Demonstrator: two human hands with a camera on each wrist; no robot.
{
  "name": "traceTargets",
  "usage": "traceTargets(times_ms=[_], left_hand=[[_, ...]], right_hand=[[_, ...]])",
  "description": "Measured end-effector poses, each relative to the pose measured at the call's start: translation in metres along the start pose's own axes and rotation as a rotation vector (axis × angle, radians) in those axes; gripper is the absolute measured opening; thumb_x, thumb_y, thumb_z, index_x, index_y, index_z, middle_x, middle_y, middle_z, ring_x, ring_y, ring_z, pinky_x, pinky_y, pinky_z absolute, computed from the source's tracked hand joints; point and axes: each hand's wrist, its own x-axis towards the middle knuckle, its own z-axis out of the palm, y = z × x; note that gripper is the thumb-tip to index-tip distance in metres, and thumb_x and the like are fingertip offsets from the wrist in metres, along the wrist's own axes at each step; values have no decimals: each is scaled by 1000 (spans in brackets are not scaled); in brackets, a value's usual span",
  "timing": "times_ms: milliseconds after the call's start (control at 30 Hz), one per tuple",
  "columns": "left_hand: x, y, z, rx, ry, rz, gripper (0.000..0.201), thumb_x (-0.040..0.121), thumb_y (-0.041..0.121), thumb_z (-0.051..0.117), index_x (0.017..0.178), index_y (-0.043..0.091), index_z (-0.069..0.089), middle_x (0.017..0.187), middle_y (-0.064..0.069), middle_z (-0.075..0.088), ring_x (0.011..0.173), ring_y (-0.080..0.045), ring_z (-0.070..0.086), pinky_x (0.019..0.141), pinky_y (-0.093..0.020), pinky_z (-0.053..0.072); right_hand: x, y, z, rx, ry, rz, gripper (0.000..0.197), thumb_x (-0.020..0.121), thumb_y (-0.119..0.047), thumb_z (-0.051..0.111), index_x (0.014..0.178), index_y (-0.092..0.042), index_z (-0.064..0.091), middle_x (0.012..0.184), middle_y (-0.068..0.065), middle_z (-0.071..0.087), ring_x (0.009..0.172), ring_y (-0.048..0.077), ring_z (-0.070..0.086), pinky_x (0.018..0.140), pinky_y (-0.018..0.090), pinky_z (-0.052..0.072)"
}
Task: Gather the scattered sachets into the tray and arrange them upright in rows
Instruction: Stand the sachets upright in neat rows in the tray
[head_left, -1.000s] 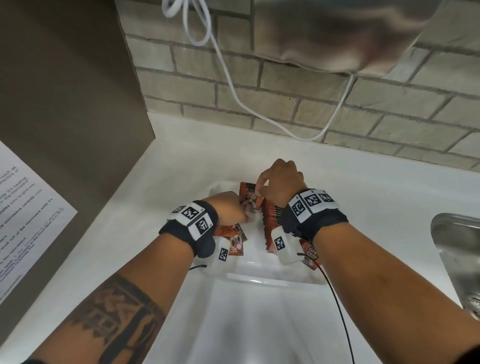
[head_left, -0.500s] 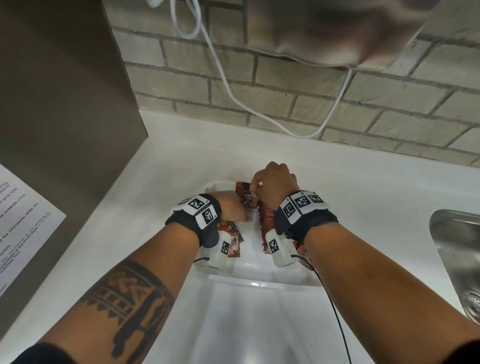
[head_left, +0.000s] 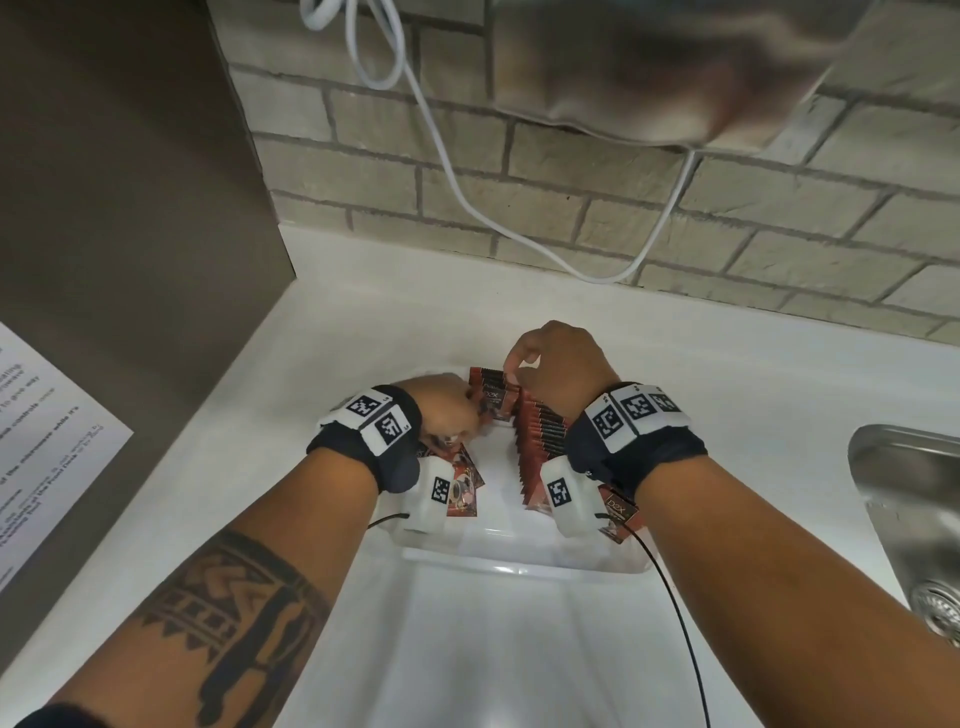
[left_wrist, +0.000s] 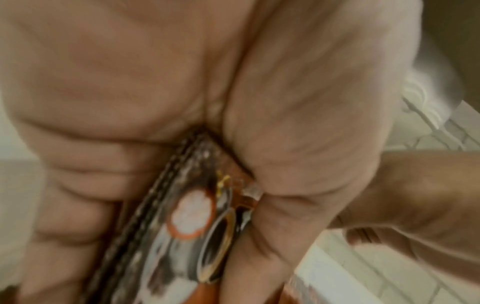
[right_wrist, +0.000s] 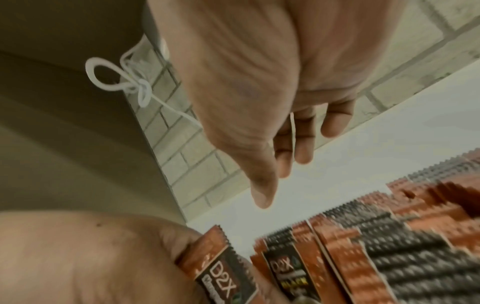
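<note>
Glossy red-orange and black foil sachets (head_left: 540, 441) with zigzag-cut edges stand in a translucent white plastic tray (head_left: 524, 558) on the plain white table (head_left: 363, 332). Black fabric wristbands (head_left: 636, 449) carry black-and-white square-code tags.

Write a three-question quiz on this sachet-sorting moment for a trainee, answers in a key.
1. True or false: the left hand grips a bunch of sachets.
2. Where does the upright row of sachets stand?
A. in the metal sink
B. in the clear tray
C. on the printed sheet
3. Fill in: the right hand is at the ____ end of the row, by the brick wall.

Key: 1 true; 2 B; 3 far.
</note>
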Motion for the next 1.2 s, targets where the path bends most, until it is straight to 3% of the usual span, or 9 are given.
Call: traceTargets(times_ms=[67,167,300,467,567,767,933,1100,1200], left_hand=[[-5,-6,-10,-45,75,96,18,86,14,73,95,0,71,86,-17,71,77,-31,65,72,-37,56],[-17,-10,-16,-288,110,262,27,81,11,82,102,-3,71,99,-29,71,81,-30,66,89,-49,57],[-30,-3,-10,-554,145,398,34,80,1,82,109,-8,67,91,-23,67,83,-27,59,82,-41,53],[-43,5,-3,-744,165,482,30,81,-2,78,110,3,72,98,-13,73,91,-24,68,88,-42,56],[-50,7,-3,-736,147,478,37,81,1,80,116,7,71,106,-12,76,95,-21,73,84,-36,60],[-50,-8,-12,-530,312,265,34,78,9,85,109,1,72,101,-13,76,96,-33,73,85,-44,62],[-49,-12,-13,-246,337,141,38,76,11,86,108,-3,70,103,-22,73,87,-36,73,83,-50,61],[-36,-8,-1,-18,132,79,40,83,25,82,114,6,66,77,-5,69,65,-17,64,66,-30,62],[-23,-5,8,82,63,49,38,87,29,75,115,4,70,76,-9,68,67,-22,63,78,-40,62]], right_hand=[[-9,1,-8,155,-25,-37,13,86,-17,67,83,-27,75,81,-17,65,80,5,61,72,17,45],[-21,-1,-15,333,-80,-61,7,84,-25,75,91,-25,74,83,-11,72,74,0,63,70,18,46],[-25,-1,-20,424,-34,-57,17,82,-27,80,95,-26,70,83,-11,72,66,-6,63,64,15,43],[-29,-4,-32,467,17,-72,16,79,-25,83,90,-25,71,82,-4,74,72,6,66,73,25,51],[-32,-5,-37,493,49,-73,13,79,-21,84,86,-22,74,81,2,75,73,10,67,75,27,52],[-31,-5,-39,356,123,-32,3,84,-18,79,84,-16,76,71,-11,68,63,-5,60,55,6,38],[-22,-5,-20,150,75,-13,16,85,-17,72,73,-27,73,72,-16,65,74,4,60,60,15,39],[-14,-6,-2,27,52,22,22,80,-15,68,67,-31,75,68,-15,59,73,10,60,66,26,48],[-10,-10,4,-52,24,30,22,83,-18,64,75,-32,78,83,-9,61,90,17,58,78,33,54]])
